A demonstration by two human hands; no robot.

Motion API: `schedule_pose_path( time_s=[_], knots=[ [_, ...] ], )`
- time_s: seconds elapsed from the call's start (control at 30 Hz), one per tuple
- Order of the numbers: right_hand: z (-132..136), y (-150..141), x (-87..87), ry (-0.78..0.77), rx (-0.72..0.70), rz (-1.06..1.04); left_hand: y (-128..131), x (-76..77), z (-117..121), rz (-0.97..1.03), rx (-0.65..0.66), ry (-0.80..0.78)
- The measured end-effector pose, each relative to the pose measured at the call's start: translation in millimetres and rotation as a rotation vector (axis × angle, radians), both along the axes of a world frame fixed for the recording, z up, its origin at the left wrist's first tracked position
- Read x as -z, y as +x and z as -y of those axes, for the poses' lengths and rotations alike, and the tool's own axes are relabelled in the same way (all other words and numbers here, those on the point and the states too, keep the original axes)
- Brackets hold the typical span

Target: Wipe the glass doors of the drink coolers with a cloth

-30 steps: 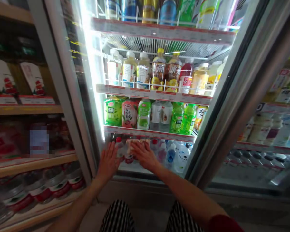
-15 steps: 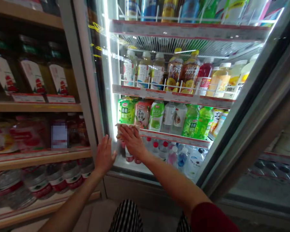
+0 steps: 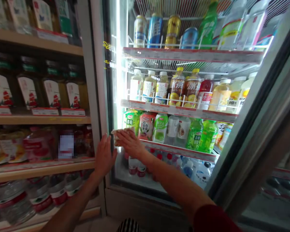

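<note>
My right hand (image 3: 130, 141) presses a pale folded cloth (image 3: 122, 131) flat against the glass door (image 3: 120, 178) of a lit drinks fridge. The cloth sits near the door's left edge, with the fingers stretched over it. Beside it, my left hand (image 3: 104, 156) lies with fingers extended on the grey frame (image 3: 96, 106) left of the glass; its palm holds nothing. Behind the glass near the cloth stand a green drink bottle (image 3: 130, 118) and a red-labelled tea bottle (image 3: 146, 126).
To the left, wooden shelves (image 3: 50, 120) carry several dark juice bottles (image 3: 53, 85) and large water bottles (image 3: 13, 196). Inside the fridge, shelves hold cans (image 3: 155, 30) and more bottles (image 3: 177, 86). A thick metal door edge (image 3: 241, 154) slants along the right.
My right hand and the cloth have shifted left across the glass, closer to my left hand. The view has tilted up and turned a little left, so more of the upper shelves shows.
</note>
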State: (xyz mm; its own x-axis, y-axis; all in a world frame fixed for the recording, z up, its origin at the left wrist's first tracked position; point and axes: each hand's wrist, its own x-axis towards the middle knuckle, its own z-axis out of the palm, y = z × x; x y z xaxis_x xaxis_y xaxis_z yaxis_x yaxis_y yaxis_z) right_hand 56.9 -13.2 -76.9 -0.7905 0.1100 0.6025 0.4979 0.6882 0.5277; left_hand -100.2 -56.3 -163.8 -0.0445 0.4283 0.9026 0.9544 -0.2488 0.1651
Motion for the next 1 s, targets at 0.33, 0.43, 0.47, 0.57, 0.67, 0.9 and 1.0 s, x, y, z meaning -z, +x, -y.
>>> schedule_pose_path(
  time_s=[0.33,0.43,0.47,0.57,0.67,0.9,1.0],
  knots=[
    [16,60,-60.6,0.032,0.083,-0.116,37,-70.2,-12,0.039,0.118,0.106],
    [18,90,-83.2,0.069,0.140,-0.184,56,-84.8,-18,0.023,0.121,0.111],
    [18,99,-93.2,0.084,0.182,-0.267,63,-89.0,-20,0.015,0.122,0.117],
    [21,122,-106.3,0.118,0.253,-0.432,83,-99.5,-26,0.007,0.127,0.160],
    [30,145,-88.4,0.121,0.225,-0.321,101,-110.1,-28,-0.023,0.123,0.186],
    [33,202,-111.1,0.262,0.267,-0.548,147,-145.8,-23,-0.114,0.161,0.196],
    [39,213,-100.7,0.267,0.290,-0.565,165,-157.1,-21,-0.142,0.196,0.210]
  ],
)
